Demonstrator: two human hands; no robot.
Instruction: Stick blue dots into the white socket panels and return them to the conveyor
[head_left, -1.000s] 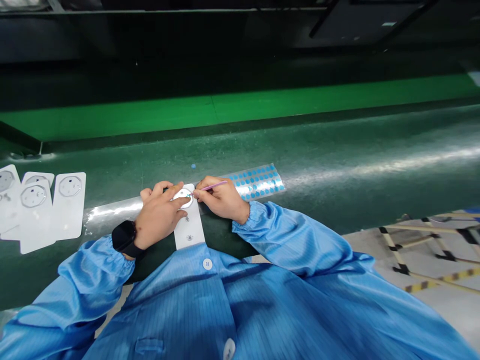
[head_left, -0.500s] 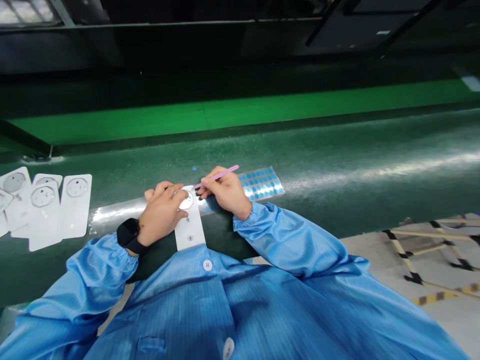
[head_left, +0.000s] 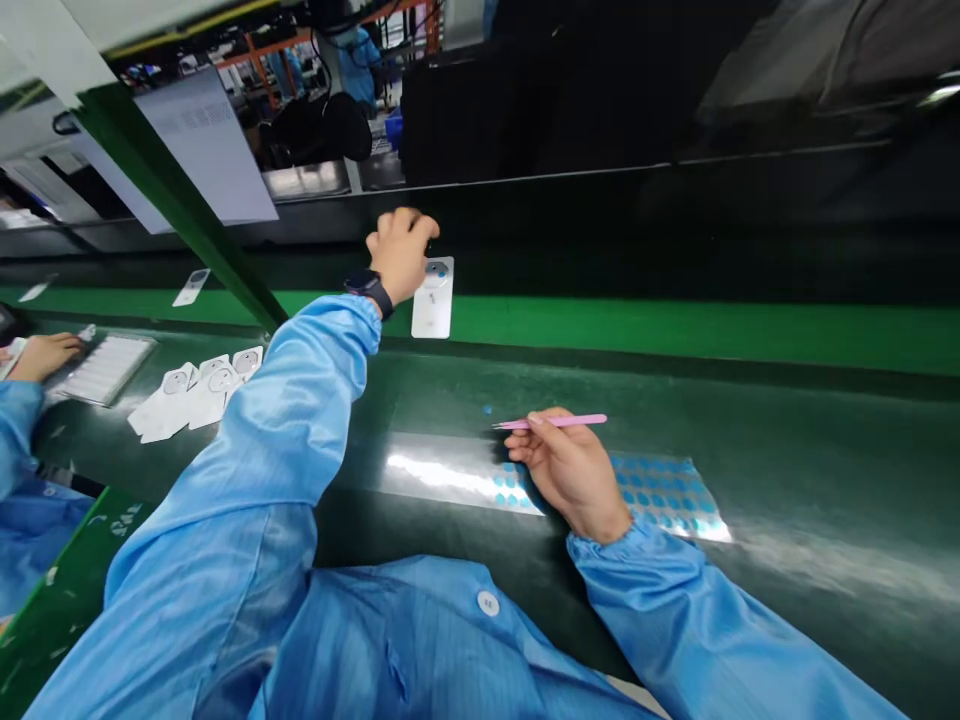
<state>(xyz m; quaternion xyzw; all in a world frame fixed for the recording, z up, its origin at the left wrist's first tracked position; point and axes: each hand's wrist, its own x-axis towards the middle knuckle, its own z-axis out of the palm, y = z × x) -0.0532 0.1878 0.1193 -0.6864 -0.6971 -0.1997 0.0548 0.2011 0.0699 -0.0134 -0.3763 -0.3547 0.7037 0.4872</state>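
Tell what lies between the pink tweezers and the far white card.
Head view: a small blue dot on the dark green bench, near the pink tweezers' tip.

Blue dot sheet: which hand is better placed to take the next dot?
Right, probably: the right hand holds pink tweezers at the blue dot sheet; the left hand reaches far forward to a white card.

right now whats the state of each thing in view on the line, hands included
left hand, stretched far forward, fingers curled, beside the white card
white card, lying flat, round disc near its top end
right hand, closed on the tweezers
pink tweezers, held level, tips pointing left
blue dot sheet, lying flat, partly under the right hand
loose blue dot, lying apart from the sheet
overlapping white cards, lying fanned out
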